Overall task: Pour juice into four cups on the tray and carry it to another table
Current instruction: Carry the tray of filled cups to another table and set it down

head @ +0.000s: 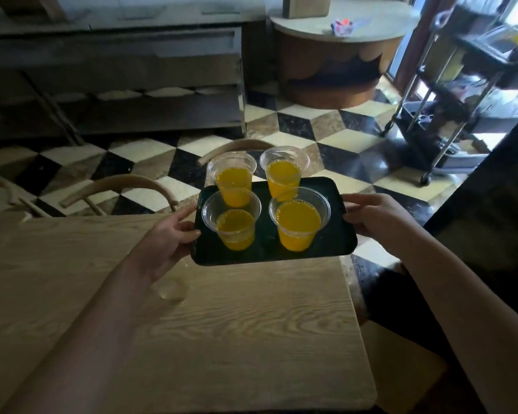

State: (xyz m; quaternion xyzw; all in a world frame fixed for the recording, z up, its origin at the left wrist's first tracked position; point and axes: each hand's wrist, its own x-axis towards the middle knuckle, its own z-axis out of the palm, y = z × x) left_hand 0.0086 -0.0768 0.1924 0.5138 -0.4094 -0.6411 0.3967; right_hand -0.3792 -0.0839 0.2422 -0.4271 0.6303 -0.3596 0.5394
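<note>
A dark green tray (pixel 338 204) is held in the air over the far right corner of a wooden table (pixel 222 324). Several clear plastic cups of orange juice stand upright on it: two at the back (pixel 232 182) (pixel 283 174) and two at the front (pixel 232 225) (pixel 298 225). My left hand (pixel 169 234) grips the tray's left edge, thumb on top. Gripping the right edge is my right hand (pixel 371 216). Both forearms reach in from the bottom of the view.
Curved wooden chair backs (pixel 123 189) stand behind the table's far edge. Beyond is a checkered tile floor (pixel 326 130), a round wooden table (pixel 341 25) at the back, a wheeled metal cart (pixel 449 115) at the right, and a dark counter at the right edge.
</note>
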